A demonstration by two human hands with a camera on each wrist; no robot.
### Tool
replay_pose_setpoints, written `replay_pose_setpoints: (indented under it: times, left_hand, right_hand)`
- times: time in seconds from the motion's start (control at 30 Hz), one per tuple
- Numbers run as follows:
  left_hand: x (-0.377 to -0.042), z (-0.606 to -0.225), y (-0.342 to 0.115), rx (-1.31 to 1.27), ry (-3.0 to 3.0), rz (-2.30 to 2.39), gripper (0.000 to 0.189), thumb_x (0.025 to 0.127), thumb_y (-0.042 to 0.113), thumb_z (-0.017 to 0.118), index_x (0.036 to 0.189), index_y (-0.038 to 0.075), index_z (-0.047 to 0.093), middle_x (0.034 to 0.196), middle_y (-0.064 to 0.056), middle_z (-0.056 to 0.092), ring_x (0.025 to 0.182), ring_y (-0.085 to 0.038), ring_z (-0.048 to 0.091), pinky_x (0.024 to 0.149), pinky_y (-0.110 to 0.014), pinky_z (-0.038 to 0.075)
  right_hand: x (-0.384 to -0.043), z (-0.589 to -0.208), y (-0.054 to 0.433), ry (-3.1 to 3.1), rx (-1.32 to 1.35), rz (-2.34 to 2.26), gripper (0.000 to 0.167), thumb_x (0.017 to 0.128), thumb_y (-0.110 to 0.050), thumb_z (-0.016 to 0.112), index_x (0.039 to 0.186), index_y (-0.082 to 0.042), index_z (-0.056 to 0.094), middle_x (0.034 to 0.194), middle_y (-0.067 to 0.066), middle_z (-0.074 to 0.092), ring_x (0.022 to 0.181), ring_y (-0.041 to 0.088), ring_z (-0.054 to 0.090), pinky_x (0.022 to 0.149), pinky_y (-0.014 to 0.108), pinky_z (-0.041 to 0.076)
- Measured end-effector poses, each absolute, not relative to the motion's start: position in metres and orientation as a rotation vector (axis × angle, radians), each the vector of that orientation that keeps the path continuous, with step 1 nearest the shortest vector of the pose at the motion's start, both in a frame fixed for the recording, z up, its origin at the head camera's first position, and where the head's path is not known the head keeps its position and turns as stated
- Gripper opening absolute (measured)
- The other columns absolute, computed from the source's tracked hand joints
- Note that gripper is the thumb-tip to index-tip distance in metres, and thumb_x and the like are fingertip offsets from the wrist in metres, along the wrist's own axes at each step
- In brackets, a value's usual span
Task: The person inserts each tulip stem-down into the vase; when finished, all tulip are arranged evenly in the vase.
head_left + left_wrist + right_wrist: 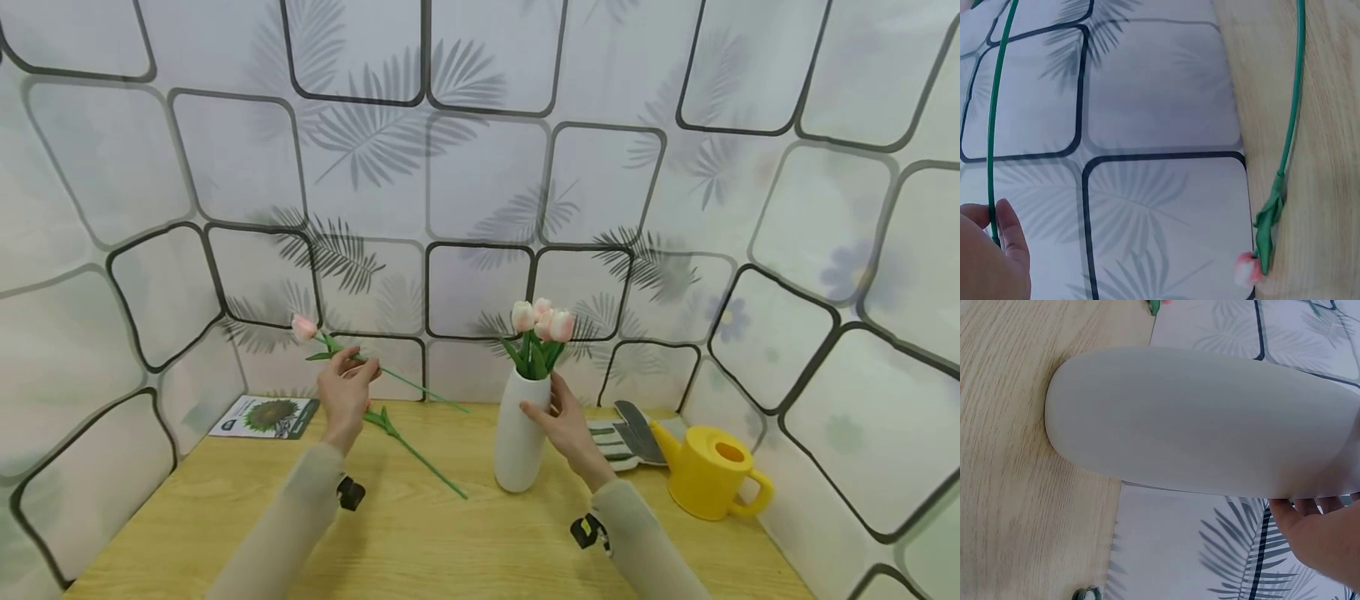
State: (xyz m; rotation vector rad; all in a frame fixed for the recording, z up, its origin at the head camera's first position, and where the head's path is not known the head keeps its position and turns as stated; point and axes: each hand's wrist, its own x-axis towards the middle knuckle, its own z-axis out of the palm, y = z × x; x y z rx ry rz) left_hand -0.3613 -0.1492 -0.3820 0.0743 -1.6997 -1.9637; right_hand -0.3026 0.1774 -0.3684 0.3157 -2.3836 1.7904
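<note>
Seemingly arranging: left grip (347,396) pinches a tulip (303,327), right grip (565,422) clasps the vase (517,442) — next wants the stem (423,389) toward two o'clock.

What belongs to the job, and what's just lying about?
Belongs to the job, apparently:
white vase (right hand)
pink tulip (left hand)
tulips in vase
loose tulip on table

Lying about:
yellow watering can
grey trowel
striped glove
sunflower card
</note>
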Motion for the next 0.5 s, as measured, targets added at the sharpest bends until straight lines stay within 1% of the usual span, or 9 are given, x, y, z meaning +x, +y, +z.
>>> replay_pose_setpoints:
  times: [0.1, 0.2, 0.23, 0.5]
  left_hand:
    - [-0.36, -0.378, -0.143, 0.04, -1.634, -1.953, 0.043, 0.09, 0.008, 0.071, 0.131, 0.007, 0.059, 0.098, -0.005, 0.059, 0.075, -0.002, 0.069, 0.052, -0.018, 0.054]
    - [-0.36, -0.373, -0.137, 0.0, -1.563, -1.953, 0.043, 0.088, 0.003, 0.07, 0.13, 0.003, 0.058, 0.098, -0.009, 0.058, 0.074, -0.004, 0.068, 0.073, -0.021, 0.059]
    - [-0.36, -0.371, -0.136, -0.009, -1.551, -1.954, 0.043, 0.088, 0.002, 0.07, 0.13, 0.003, 0.058, 0.098, -0.009, 0.057, 0.073, -0.003, 0.067, 0.072, -0.019, 0.058]
    - [-0.356, -0.354, -0.119, -0.05, -1.472, -1.971, 0.043, 0.087, 0.0, 0.071, 0.129, 0.0, 0.058, 0.103, -0.017, 0.057, 0.072, -0.004, 0.067, 0.073, -0.02, 0.059]
  right_hand:
    - [-0.302, -0.368, 0.176, -2.385, 0.318, 1.785, 0.077, 0.095, -0.018, 0.065, 0.157, -0.01, 0.019, 0.157, 0.02, 0.031, 0.142, 0.041, 0.035, 0.115, 0.057, 0.032]
    - [-0.302, -0.367, 0.175, -2.384, 0.32, 1.783, 0.077, 0.095, -0.018, 0.065, 0.157, -0.01, 0.019, 0.157, 0.02, 0.031, 0.142, 0.041, 0.034, 0.115, 0.057, 0.032]
    - [-0.301, -0.367, 0.175, -2.384, 0.32, 1.783, 0.077, 0.095, -0.018, 0.065, 0.157, -0.01, 0.019, 0.157, 0.02, 0.031, 0.142, 0.041, 0.034, 0.115, 0.057, 0.032]
    - [-0.301, -0.368, 0.175, -2.384, 0.313, 1.789, 0.078, 0.096, -0.019, 0.065, 0.157, -0.01, 0.018, 0.157, 0.02, 0.03, 0.142, 0.041, 0.034, 0.115, 0.057, 0.031]
